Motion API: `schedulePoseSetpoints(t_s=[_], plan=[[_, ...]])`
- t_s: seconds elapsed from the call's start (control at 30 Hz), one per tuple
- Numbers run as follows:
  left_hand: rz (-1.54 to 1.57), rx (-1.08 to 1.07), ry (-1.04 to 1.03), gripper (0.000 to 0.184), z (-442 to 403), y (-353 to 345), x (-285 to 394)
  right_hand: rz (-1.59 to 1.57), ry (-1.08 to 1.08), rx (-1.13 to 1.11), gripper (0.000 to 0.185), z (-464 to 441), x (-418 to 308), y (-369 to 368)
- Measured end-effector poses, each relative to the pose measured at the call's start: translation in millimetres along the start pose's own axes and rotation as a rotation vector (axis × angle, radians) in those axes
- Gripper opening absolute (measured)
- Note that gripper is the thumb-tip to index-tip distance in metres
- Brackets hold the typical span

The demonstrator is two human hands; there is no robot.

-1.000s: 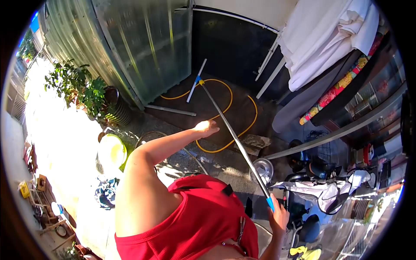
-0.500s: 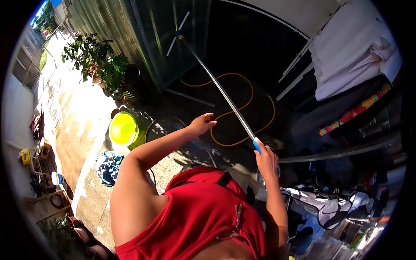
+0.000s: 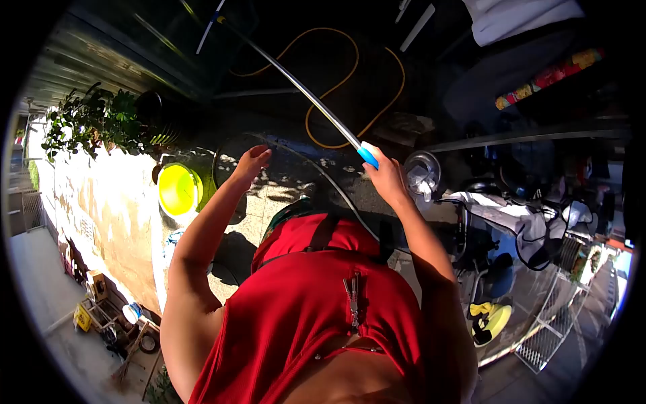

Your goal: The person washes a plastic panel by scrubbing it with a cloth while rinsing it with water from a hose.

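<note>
My right hand (image 3: 385, 174) is closed around the blue grip of a long-handled squeegee (image 3: 296, 82). Its silver pole runs up and left to a narrow white-edged head (image 3: 210, 28), which is against or close to a dark glass panel (image 3: 151, 44); contact cannot be made out. My left hand (image 3: 254, 163) is off the pole, in the air over the paving, its fingers loosely bent and holding nothing. Nearest to that hand is a grey hose (image 3: 313, 165) on the ground. A bright yellow-green bucket (image 3: 179, 190) stands further left.
An orange hose (image 3: 355, 50) loops over the dark floor ahead. Potted plants (image 3: 94, 124) stand by the corrugated wall at left. To the right are a clear container (image 3: 422, 174), a metal rail (image 3: 525, 139) and a rack with pale cloth (image 3: 501, 212).
My view has tipped downward, so the squeegee and hoses sit higher in it. My left hand has drawn back leftward, further from the pole. My right hand keeps its hold.
</note>
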State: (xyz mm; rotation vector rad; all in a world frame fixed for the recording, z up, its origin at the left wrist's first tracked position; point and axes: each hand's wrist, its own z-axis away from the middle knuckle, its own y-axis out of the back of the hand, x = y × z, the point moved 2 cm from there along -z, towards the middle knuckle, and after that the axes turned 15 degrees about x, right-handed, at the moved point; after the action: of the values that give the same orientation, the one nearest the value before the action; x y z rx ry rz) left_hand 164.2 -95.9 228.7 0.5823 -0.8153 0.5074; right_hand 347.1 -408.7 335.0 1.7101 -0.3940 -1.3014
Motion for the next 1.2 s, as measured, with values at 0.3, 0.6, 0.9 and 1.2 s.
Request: schedulePoseSetpoints(t_s=[0.3, 0.6, 0.9, 1.2], plan=[[-0.12, -0.069, -0.026, 0.048, -69.7, -7.0, 16.0, 0.047, -0.098, -0.025, 0.053, -1.0, 14.5, -18.2], [-0.036, -0.112, -0.173, 0.055, -119.5, 5.9, 21.6, 0.254, 0.099, -0.004, 0.062, -47.6, -17.0, -38.3], [-0.058, -0.055, -0.111, 0.044, -144.2, 40.2, -2.1, 0.195, 0.152, 0.01, 0.062, -92.9, -36.6, -56.9], [-0.262, -0.09, -0.304, 0.029, -190.5, 22.7, 26.0, 0.357, 0.181, 0.014, 0.053, -146.2, -28.8, -58.0]])
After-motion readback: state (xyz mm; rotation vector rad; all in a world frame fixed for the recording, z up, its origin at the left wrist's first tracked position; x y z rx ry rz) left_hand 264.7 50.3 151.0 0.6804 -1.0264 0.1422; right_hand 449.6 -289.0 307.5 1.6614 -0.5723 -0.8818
